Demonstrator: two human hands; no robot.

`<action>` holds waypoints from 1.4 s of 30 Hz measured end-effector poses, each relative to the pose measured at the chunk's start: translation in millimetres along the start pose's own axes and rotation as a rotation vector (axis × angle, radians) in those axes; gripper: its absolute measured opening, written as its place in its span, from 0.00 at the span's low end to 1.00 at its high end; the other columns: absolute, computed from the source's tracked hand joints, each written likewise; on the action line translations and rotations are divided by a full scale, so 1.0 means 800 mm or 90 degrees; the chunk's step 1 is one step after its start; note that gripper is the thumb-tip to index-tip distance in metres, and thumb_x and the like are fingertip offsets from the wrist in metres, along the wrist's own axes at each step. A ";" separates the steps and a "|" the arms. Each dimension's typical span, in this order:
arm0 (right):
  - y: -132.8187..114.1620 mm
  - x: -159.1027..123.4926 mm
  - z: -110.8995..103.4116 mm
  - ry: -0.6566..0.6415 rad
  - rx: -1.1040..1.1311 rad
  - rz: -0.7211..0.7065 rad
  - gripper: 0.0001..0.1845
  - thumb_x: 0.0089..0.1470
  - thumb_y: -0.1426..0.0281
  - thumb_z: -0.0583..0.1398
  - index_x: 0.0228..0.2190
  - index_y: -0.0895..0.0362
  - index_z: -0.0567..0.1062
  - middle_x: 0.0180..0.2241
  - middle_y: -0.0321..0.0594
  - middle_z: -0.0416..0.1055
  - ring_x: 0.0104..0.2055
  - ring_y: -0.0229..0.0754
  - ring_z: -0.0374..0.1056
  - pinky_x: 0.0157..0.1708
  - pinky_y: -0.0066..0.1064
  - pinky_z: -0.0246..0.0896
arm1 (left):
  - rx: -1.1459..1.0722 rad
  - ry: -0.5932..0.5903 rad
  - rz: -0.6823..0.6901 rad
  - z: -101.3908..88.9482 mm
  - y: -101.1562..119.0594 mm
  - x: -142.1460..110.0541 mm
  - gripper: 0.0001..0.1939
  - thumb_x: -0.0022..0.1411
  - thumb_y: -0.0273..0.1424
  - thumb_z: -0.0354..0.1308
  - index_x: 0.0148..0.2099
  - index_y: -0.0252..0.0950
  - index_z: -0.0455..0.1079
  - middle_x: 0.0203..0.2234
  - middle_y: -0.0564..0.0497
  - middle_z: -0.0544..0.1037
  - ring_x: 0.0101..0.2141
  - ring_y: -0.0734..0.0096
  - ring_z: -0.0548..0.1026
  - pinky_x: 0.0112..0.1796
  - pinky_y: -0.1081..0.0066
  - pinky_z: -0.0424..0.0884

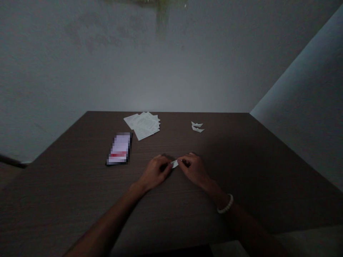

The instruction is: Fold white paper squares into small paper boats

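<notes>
My left hand (pixel 157 172) and my right hand (pixel 194 169) meet above the middle of a dark wood table (pixel 230 171). Between their fingertips, both hands pinch a small piece of folded white paper (pixel 174 164), which is partly hidden by the fingers. Farther ahead and to the right lie two small folded paper boats (pixel 197 126), one close against the other. Neither hand touches them.
A loose pile of printed white sheets (pixel 142 125) lies near the table's far edge. A phone (pixel 119 148) with a blurred screen lies to the left. Walls rise beyond the table. A white beaded bracelet (pixel 225 204) circles my right wrist.
</notes>
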State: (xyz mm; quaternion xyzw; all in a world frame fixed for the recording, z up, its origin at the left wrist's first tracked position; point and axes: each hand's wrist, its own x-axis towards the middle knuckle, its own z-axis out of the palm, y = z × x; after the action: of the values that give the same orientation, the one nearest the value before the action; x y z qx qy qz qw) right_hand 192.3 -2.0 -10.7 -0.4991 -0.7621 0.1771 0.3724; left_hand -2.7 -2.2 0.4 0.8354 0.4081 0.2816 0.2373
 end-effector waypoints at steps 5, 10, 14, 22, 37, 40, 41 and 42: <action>0.001 0.000 0.001 0.006 0.040 -0.005 0.08 0.56 0.71 0.59 0.30 0.55 0.79 0.28 0.37 0.77 0.30 0.39 0.68 0.35 0.31 0.58 | -0.046 -0.018 -0.041 -0.005 0.004 0.000 0.17 0.69 0.35 0.46 0.34 0.34 0.72 0.27 0.51 0.74 0.32 0.69 0.69 0.36 0.70 0.62; 0.001 -0.001 0.000 -0.022 0.099 0.000 0.12 0.60 0.70 0.56 0.31 0.55 0.80 0.30 0.38 0.77 0.32 0.40 0.69 0.35 0.31 0.59 | -0.101 0.011 -0.088 -0.002 -0.001 -0.001 0.16 0.68 0.35 0.48 0.36 0.34 0.74 0.28 0.51 0.75 0.32 0.70 0.70 0.35 0.71 0.62; 0.001 -0.001 0.001 -0.014 0.122 0.009 0.11 0.60 0.70 0.56 0.34 0.54 0.80 0.32 0.39 0.78 0.34 0.41 0.70 0.37 0.32 0.61 | -0.151 0.036 -0.120 -0.001 -0.002 0.000 0.17 0.68 0.36 0.47 0.39 0.34 0.75 0.30 0.50 0.77 0.33 0.69 0.72 0.36 0.71 0.64; 0.000 0.000 0.003 0.020 0.170 0.045 0.10 0.58 0.69 0.58 0.37 0.54 0.80 0.36 0.41 0.79 0.38 0.42 0.73 0.41 0.34 0.64 | -0.150 0.043 -0.126 0.001 0.001 0.001 0.13 0.65 0.33 0.52 0.45 0.36 0.76 0.37 0.49 0.79 0.38 0.67 0.75 0.41 0.69 0.67; -0.004 -0.003 -0.001 -0.014 0.270 0.096 0.12 0.57 0.66 0.58 0.38 0.56 0.79 0.38 0.42 0.78 0.40 0.42 0.72 0.40 0.34 0.65 | -0.129 0.066 -0.172 0.002 -0.001 0.001 0.14 0.64 0.33 0.52 0.44 0.35 0.77 0.34 0.50 0.80 0.34 0.68 0.75 0.36 0.71 0.67; -0.002 -0.004 0.001 -0.029 0.283 0.096 0.12 0.55 0.67 0.59 0.40 0.56 0.79 0.38 0.42 0.78 0.38 0.42 0.72 0.38 0.33 0.66 | -0.142 0.052 -0.175 0.001 -0.001 0.001 0.15 0.65 0.35 0.51 0.43 0.35 0.77 0.33 0.50 0.80 0.34 0.67 0.75 0.36 0.71 0.67; -0.002 -0.004 0.002 -0.033 0.286 0.099 0.12 0.55 0.67 0.59 0.40 0.56 0.78 0.38 0.42 0.77 0.37 0.42 0.72 0.38 0.33 0.66 | -0.147 0.051 -0.175 0.001 -0.001 0.000 0.15 0.66 0.35 0.50 0.43 0.35 0.77 0.33 0.50 0.80 0.34 0.67 0.75 0.36 0.71 0.67; -0.001 -0.004 0.002 -0.034 0.286 0.102 0.12 0.55 0.67 0.60 0.40 0.56 0.78 0.37 0.42 0.77 0.36 0.41 0.72 0.37 0.33 0.66 | -0.150 0.049 -0.175 0.001 -0.001 0.000 0.15 0.66 0.35 0.50 0.43 0.35 0.77 0.33 0.50 0.79 0.34 0.67 0.75 0.36 0.71 0.66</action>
State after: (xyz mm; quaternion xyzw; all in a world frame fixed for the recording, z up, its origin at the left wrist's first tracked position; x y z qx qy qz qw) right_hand 190.9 -5.4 -12.5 -0.4577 -0.6711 0.3842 0.4387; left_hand -2.7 -1.6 -0.8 0.7269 0.4914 0.3243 0.3536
